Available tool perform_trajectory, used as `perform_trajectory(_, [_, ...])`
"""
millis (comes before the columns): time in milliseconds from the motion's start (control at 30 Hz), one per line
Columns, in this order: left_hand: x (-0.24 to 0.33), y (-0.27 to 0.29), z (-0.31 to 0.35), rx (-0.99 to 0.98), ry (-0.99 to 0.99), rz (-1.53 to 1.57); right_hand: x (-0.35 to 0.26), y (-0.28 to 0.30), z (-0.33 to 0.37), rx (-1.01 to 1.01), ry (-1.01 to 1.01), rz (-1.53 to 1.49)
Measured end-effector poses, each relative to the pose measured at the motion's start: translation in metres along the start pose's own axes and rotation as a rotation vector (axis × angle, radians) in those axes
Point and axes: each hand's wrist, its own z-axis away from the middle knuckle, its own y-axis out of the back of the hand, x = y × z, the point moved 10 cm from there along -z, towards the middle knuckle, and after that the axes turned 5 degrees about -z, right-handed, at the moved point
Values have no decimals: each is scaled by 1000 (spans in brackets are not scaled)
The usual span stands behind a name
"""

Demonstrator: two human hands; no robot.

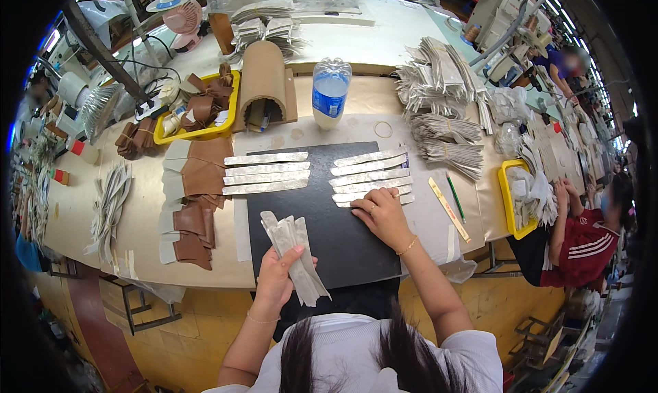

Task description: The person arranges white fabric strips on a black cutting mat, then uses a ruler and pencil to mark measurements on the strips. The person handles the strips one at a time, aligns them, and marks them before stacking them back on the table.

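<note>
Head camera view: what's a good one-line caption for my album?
The left hand holds a bunch of pale strips while the right hand touches similar strips laid on a black mat.

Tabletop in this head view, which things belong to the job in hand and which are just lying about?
Apparently part of the job:
- left hand, holding a bunch of pale strips
- right hand, at the right column of strips
- left column of strips
- black board

Apparently just lying about:
- plastic bottle
- green pencil
- pink fan
</note>
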Motion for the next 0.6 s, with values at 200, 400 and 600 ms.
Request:
perform_trajectory(200, [-3, 4, 0, 16, 2, -9, -2, 0, -3, 5, -25, -13])
perform_trajectory(400, [-4, 3, -1, 19, 4, -12, 2, -3, -6, -23, -84, -50])
perform_trajectory(600, [-6, 0, -2, -15, 9, 17, -1, -2, -10, -35, -71, -45])
